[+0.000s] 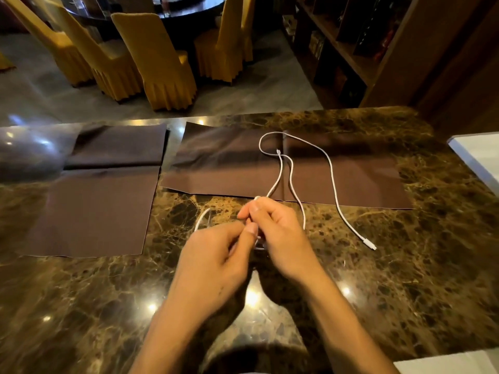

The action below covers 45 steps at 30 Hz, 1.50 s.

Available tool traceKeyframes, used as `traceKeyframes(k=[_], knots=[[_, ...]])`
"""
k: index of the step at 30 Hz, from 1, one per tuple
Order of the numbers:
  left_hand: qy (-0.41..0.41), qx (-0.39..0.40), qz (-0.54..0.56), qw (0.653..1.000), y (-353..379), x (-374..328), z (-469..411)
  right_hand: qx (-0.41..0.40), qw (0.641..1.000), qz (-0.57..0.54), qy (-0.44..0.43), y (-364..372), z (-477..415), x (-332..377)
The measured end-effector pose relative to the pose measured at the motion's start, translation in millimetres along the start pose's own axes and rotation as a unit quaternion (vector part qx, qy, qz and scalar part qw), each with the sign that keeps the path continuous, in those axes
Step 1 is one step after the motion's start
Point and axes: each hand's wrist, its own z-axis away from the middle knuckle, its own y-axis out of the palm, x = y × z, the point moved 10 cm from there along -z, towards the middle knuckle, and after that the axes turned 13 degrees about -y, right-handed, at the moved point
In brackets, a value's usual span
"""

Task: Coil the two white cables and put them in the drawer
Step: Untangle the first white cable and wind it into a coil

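Observation:
Two white cables lie on a dark marble counter (405,265). One cable (279,174) runs from my hands up over a brown mat (216,163) and loops back. The other cable (333,184) curves right, and its plug (372,245) rests on the marble. My right hand (275,233) pinches the first cable near the mat's front edge. My left hand (216,255) meets it from the left and holds the same cable; a blurred loop (202,220) sticks out to its left. No drawer is in view.
A second brown mat (89,209) covers the counter's left side. Yellow-covered chairs (159,63) stand around a dark round table beyond the counter. Wooden shelving (351,49) is at the back right. A pale surface (478,155) borders the counter's right edge.

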Motion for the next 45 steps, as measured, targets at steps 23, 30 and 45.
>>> traceKeyframes(k=[23,30,45], knots=[[-0.013,-0.005,0.236,0.972,0,18,-49,0.019,0.961,-0.276,0.012,31,35,54],[-0.03,0.0,0.306,0.952,20,13,-22,-0.041,0.911,-0.411,0.01,14,10,68],[-0.067,0.04,0.255,0.964,40,20,-2,-0.112,0.806,-0.57,0.115,16,-10,45]])
